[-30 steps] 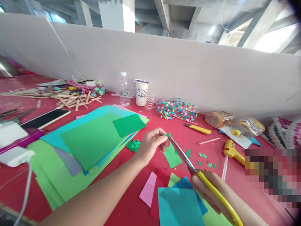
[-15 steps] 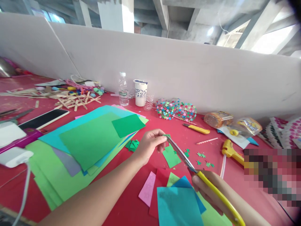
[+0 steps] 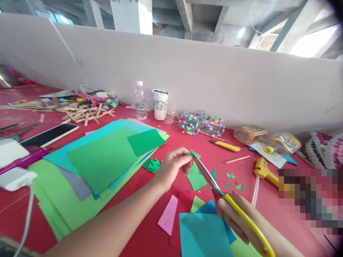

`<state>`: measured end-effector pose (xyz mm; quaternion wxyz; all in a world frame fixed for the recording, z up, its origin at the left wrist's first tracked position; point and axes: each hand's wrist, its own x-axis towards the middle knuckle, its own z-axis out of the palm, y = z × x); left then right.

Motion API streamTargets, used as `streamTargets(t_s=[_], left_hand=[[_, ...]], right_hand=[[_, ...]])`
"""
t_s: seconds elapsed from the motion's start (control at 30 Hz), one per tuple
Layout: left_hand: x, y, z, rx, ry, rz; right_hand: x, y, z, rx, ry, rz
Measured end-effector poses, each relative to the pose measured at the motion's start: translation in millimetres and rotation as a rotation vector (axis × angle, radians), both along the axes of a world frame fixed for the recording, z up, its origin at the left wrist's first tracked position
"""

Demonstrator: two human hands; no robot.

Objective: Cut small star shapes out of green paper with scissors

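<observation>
My left hand (image 3: 177, 165) pinches a small piece of green paper (image 3: 193, 153) between thumb and fingertips. Yellow-handled scissors (image 3: 207, 175) are gripped in my right hand (image 3: 233, 214), their blade tips at the edge of that piece. Under the hands lies a light green paper sheet (image 3: 197, 178) on the red table. Cut green stars (image 3: 230, 175) are scattered to its right, and a heap of green paper scraps (image 3: 152, 165) sits left of my left wrist. Nearer to me is a pile of coloured squares topped by a teal one (image 3: 205, 233).
Large green and blue sheets (image 3: 102, 157) cover the left side, beside a phone (image 3: 50, 135). Behind stand a water bottle (image 3: 140, 101), a white cup (image 3: 160, 105) and star-covered bottles (image 3: 191, 123). A utility knife (image 3: 227, 145) and a yellow glue gun (image 3: 264, 169) lie at right.
More of the green piece shows above the fingertips of my left hand, at the scissor tips. The scissors' handle has shifted slightly left. Otherwise, both hands stay nearly in place.
</observation>
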<state>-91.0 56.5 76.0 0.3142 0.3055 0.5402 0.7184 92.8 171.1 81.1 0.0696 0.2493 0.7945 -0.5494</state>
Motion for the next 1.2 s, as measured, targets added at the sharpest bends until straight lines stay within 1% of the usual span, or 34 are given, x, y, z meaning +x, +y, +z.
streamTargets(t_s=[0.13, 0.3, 0.4, 0.5, 0.73, 0.93, 1.07, 1.2], left_hand=[[0.4, 0.4, -0.6, -0.018, -0.025, -0.009], [0.6, 0.3, 0.0, -0.027, -0.04, -0.011], [0.0, 0.2, -0.1, -0.033, -0.048, -0.01], [0.5, 0.7, -1.8, -0.029, -0.069, -0.002], [5.3, 2.6, -4.8, -0.005, -0.147, 0.009], [6.2, 3.2, -4.0, 0.001, -0.193, 0.007], [5.6, 3.1, -4.2, 0.008, -0.203, 0.004], [4.8, 3.0, -4.3, 0.015, -0.217, -0.002]], right_hand=[[-0.2, -1.1, 1.4, -0.022, -0.001, 0.007], [0.8, 0.3, 2.7, 0.055, -0.016, 0.029], [1.1, 1.8, 0.2, 0.036, -0.014, 0.038], [0.7, 1.0, -2.8, -0.006, -0.018, 0.021], [-0.6, -6.0, -2.7, 0.014, -0.029, -0.031], [-2.1, -6.5, -3.4, 0.071, -0.048, -0.046], [-3.3, -6.5, -2.2, 0.07, -0.054, -0.039], [-3.1, -4.7, -2.0, 0.127, -0.069, -0.042]])
